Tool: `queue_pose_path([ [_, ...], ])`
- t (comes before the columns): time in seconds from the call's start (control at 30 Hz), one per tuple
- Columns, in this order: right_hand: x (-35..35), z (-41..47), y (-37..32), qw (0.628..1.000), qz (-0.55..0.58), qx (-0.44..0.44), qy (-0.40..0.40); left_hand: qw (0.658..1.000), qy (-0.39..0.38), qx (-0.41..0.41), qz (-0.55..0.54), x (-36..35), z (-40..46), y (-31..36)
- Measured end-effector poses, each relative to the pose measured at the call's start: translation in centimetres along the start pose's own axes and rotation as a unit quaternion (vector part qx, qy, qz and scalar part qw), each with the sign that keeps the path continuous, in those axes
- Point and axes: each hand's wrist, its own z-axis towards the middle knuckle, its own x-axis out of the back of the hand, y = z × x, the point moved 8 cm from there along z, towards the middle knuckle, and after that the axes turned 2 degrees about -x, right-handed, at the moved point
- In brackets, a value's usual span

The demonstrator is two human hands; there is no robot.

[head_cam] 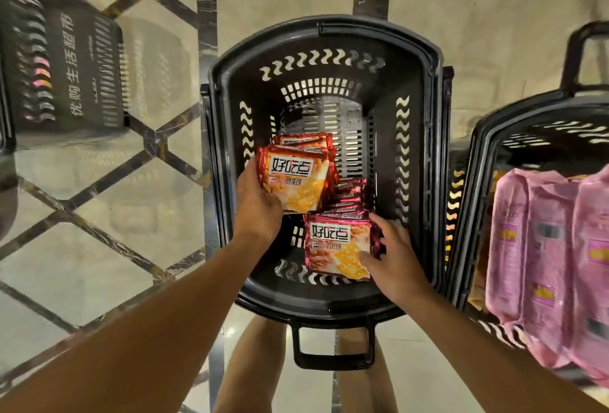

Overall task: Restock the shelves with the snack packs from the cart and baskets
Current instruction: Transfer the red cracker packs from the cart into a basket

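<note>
A black plastic basket (415, 155) stands on the floor below me. Inside it my left hand (258, 201) grips a stack of orange-red cracker packs (296, 178) from their left side. My right hand (393, 252) holds a stack of dark red cracker packs (336, 244) at the right edge, thumb on the front pack. Both stacks hold several packs. Most of the basket's slotted bottom shows bare behind them.
A second black basket (478, 162) at the right holds pink snack packs (547, 257). A third dark basket (66, 76) with white lettering stands at the upper left. The floor is glossy beige tile with dark marble strips. My legs show below the basket's handle (333, 346).
</note>
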Motion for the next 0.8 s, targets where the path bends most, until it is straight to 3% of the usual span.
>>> queue_pose_path([
  [0.13,0.2,-1.2,-0.6,0.999,-0.030,0.037,0.018,0.986,0.056,-0.102,0.120,0.2,-3.3,2.3],
  [0.2,0.3,-1.5,-1.1,0.997,-0.047,0.056,0.017,0.977,0.007,-0.128,0.167,-0.9,-4.0,2.2],
  [0.27,0.1,-1.6,-1.2,0.997,-0.053,0.055,-0.001,0.970,-0.090,-0.099,0.201,-2.3,-4.0,0.4],
  [0.33,0.0,-1.4,-1.1,0.997,-0.058,0.048,-0.015,0.961,-0.139,-0.072,0.229,-2.9,-3.9,-1.0],
  [0.6,1.6,-2.1,-2.3,0.996,-0.080,0.023,-0.019,0.955,-0.161,-0.051,0.242,-0.8,-3.8,0.6],
  [0.8,5.5,-8.3,-7.3,0.997,-0.069,0.021,0.008,0.938,-0.154,-0.139,0.278,5.5,-8.0,6.9],
])
